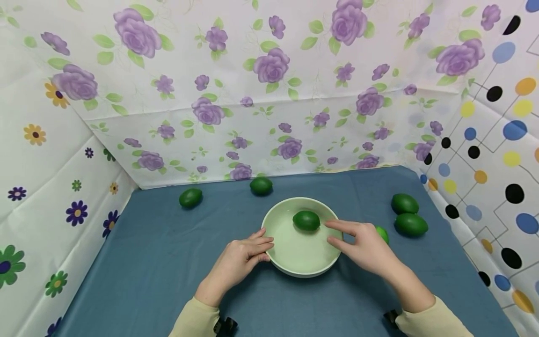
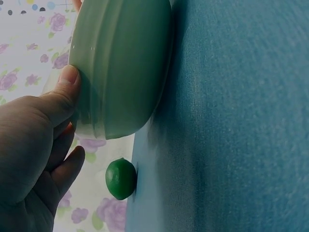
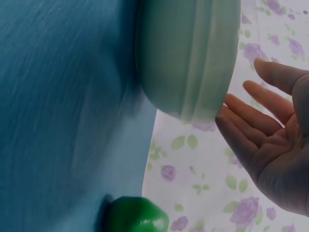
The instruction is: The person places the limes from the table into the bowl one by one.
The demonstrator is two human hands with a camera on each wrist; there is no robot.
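A pale green bowl stands on the blue cloth, with one dark green lime inside, toward its far side. At the bowl's left rim my left hand holds the edge; in the left wrist view its thumb lies against the rim. My right hand is over the right rim, its thumb and fingers apart and nothing between them. The fingertips near the lime look separate from it. Just behind the right hand, a brighter green lime is partly hidden.
Two limes lie toward the back, one left and one behind the bowl. Two more, a farther one and a nearer one, sit together on the right. Patterned sheets enclose the blue cloth at the back and sides.
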